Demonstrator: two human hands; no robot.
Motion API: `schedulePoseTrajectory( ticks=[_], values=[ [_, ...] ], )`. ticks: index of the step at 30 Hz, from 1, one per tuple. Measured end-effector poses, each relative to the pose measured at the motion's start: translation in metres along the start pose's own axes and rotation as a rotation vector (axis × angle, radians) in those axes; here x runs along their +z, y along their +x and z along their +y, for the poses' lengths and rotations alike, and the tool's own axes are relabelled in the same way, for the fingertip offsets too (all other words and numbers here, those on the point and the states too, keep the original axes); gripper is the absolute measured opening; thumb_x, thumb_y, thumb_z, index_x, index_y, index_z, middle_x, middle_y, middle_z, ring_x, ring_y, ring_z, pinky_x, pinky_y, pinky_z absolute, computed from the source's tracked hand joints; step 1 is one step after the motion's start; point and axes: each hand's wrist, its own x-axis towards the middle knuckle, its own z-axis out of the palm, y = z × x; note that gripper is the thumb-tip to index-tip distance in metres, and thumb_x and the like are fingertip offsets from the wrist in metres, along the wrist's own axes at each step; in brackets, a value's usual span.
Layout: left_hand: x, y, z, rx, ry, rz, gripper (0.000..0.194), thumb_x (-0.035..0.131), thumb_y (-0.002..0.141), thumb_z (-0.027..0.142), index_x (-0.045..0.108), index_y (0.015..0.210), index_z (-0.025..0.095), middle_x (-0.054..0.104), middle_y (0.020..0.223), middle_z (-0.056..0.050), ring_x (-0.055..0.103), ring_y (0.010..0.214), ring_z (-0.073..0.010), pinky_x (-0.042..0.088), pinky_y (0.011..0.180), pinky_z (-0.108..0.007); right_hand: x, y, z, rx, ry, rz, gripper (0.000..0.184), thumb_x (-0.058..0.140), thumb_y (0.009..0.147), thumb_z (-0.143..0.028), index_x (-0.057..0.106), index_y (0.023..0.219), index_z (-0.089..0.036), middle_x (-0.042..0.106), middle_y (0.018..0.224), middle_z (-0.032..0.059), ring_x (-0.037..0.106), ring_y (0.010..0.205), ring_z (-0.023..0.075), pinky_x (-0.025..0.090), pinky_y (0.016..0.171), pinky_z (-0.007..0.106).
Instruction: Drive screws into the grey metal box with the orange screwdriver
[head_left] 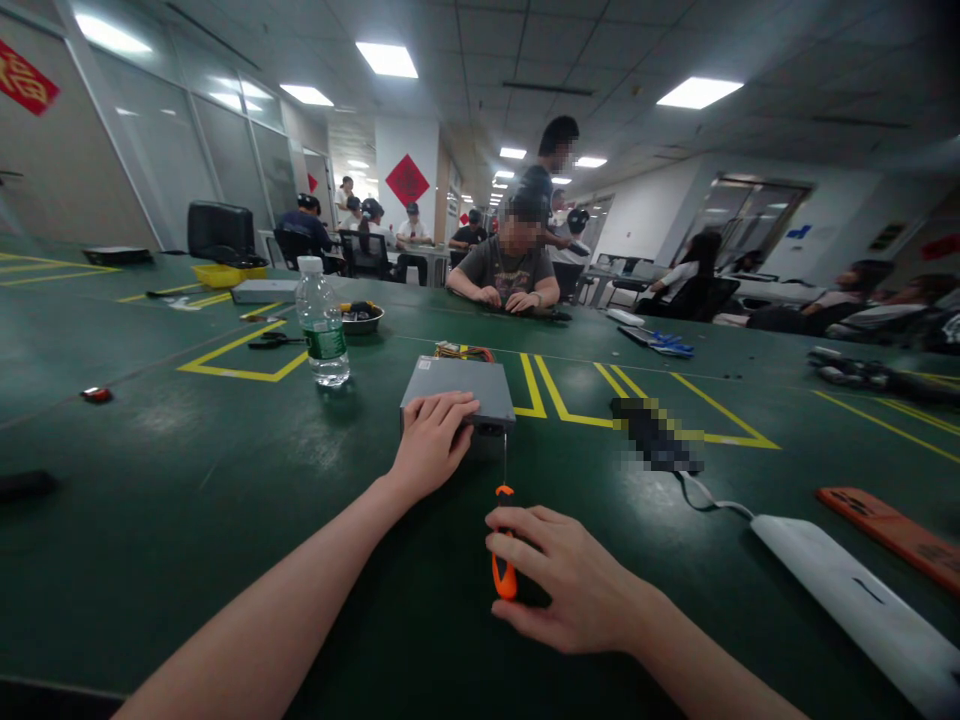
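Observation:
A grey metal computer power supply (466, 384) sits on the green table, with a bundle of coloured wires (463, 352) at its far side. My left hand (435, 440) holds it at the front left corner, fingers over the top and thumb down by the front face. An orange and black screwdriver (505, 580) is pinched in my right hand (555, 570). Its thin shaft points away from me and its tip reaches the front right corner of the power supply. Whether the tip sits in a screw is too small to tell.
A water bottle (323, 330) stands left of the power supply, near a metal bowl (363, 320). To the right lie a blurred dark phone-like object (656, 435), a white power bank (847, 570) with cable, and an orange phone (892, 525). Across the table sits another person (510, 265).

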Motion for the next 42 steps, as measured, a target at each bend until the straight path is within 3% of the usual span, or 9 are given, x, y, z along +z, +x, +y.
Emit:
schedulePoseTrajectory(
  ticks=[4, 10, 14, 18, 26, 34, 42],
  values=[
    [0.000, 0.000, 0.000, 0.002, -0.002, -0.003, 0.028, 0.047, 0.086, 0.021, 0.053, 0.114, 0.026, 0.057, 0.122, -0.003, 0.047, 0.114, -0.0205, 0.028, 0.095, -0.040, -0.003, 0.002, -0.001, -0.037, -0.055, -0.023, 0.031, 0.046, 0.087, -0.036, 0.052, 0.112, -0.018, 0.056, 0.110, 0.0130, 0.058, 0.082, 0.0188, 0.046, 0.070, 0.032],
    [0.000, -0.001, 0.000, -0.001, -0.001, -0.010, 0.028, 0.046, 0.087, 0.021, 0.052, 0.114, 0.026, 0.056, 0.123, -0.002, 0.046, 0.115, -0.0203, 0.027, 0.095, -0.040, 0.008, -0.002, 0.001, -0.055, -0.036, 0.138, 0.030, 0.046, 0.088, -0.042, 0.053, 0.095, -0.014, 0.061, 0.101, 0.0120, 0.059, 0.074, 0.0167, 0.046, 0.064, 0.030],
    [0.000, 0.000, 0.000, -0.002, 0.004, -0.010, 0.028, 0.046, 0.087, 0.021, 0.053, 0.114, 0.026, 0.056, 0.124, -0.002, 0.046, 0.115, -0.0208, 0.028, 0.094, -0.040, 0.005, -0.002, 0.001, 0.031, -0.002, 0.013, 0.034, 0.052, 0.083, -0.048, 0.053, 0.096, -0.016, 0.058, 0.106, 0.0117, 0.059, 0.082, 0.0196, 0.048, 0.069, 0.033],
    [-0.001, 0.000, 0.001, 0.002, 0.002, -0.011, 0.028, 0.046, 0.087, 0.021, 0.053, 0.114, 0.026, 0.056, 0.123, -0.002, 0.046, 0.115, -0.0201, 0.028, 0.095, -0.039, -0.002, 0.000, 0.000, -0.018, -0.020, -0.034, 0.034, 0.048, 0.085, -0.036, 0.048, 0.115, -0.017, 0.055, 0.111, 0.0142, 0.057, 0.092, 0.0220, 0.048, 0.072, 0.034],
    [-0.002, 0.000, 0.000, 0.002, 0.005, -0.015, 0.028, 0.047, 0.087, 0.022, 0.052, 0.114, 0.026, 0.056, 0.123, -0.001, 0.046, 0.115, -0.0200, 0.028, 0.094, -0.039, 0.005, -0.005, 0.005, -0.106, -0.049, 0.279, 0.024, 0.049, 0.086, -0.034, 0.049, 0.098, -0.014, 0.061, 0.100, 0.0151, 0.060, 0.083, 0.0186, 0.049, 0.066, 0.030],
    [0.000, -0.001, 0.000, 0.008, 0.015, -0.006, 0.027, 0.047, 0.087, 0.022, 0.052, 0.113, 0.026, 0.056, 0.123, -0.002, 0.046, 0.115, -0.0206, 0.028, 0.094, -0.039, -0.003, -0.005, 0.008, -0.077, -0.079, 0.174, 0.036, 0.042, 0.089, -0.040, 0.050, 0.113, -0.015, 0.058, 0.106, 0.0161, 0.060, 0.089, 0.0227, 0.051, 0.069, 0.035],
    [0.000, -0.001, -0.001, 0.007, 0.006, -0.009, 0.027, 0.046, 0.087, 0.022, 0.052, 0.114, 0.025, 0.056, 0.124, -0.002, 0.046, 0.116, -0.0198, 0.027, 0.095, -0.039, -0.004, -0.013, 0.014, -0.073, -0.111, 0.393, 0.031, 0.045, 0.088, -0.030, 0.050, 0.109, -0.009, 0.060, 0.102, 0.0171, 0.060, 0.086, 0.0208, 0.052, 0.067, 0.032]
  ],
)
